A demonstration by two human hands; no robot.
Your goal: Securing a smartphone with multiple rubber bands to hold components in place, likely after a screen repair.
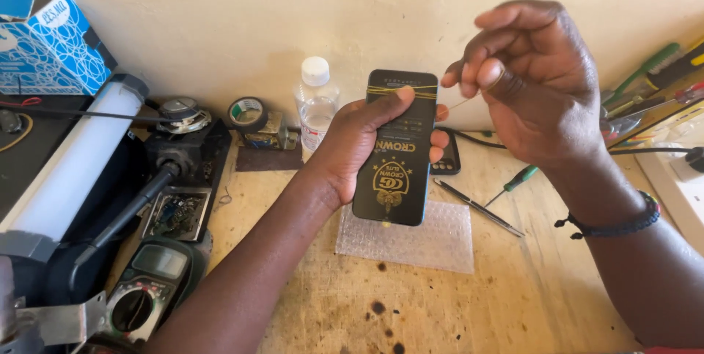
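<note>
My left hand (352, 145) holds up a black phone-shaped flat pack (396, 145) with gold print, thumb pressed across its top, where yellow rubber bands wrap around it. My right hand (532, 79) is raised just right of the pack's top edge, fingers pinched on a thin strand that looks like a rubber band stretched from the pack. A dark beaded bracelet (616, 225) sits on my right wrist.
A bubble-wrap sheet (411, 240) lies under the pack on the stained wooden bench. Tweezers (477, 207) and a green-handled screwdriver (517, 181) lie to the right. A water bottle (317, 104), tape roll (246, 112), multimeter (147, 288), white tube lamp (73, 156) and blue box (48, 42) stand left.
</note>
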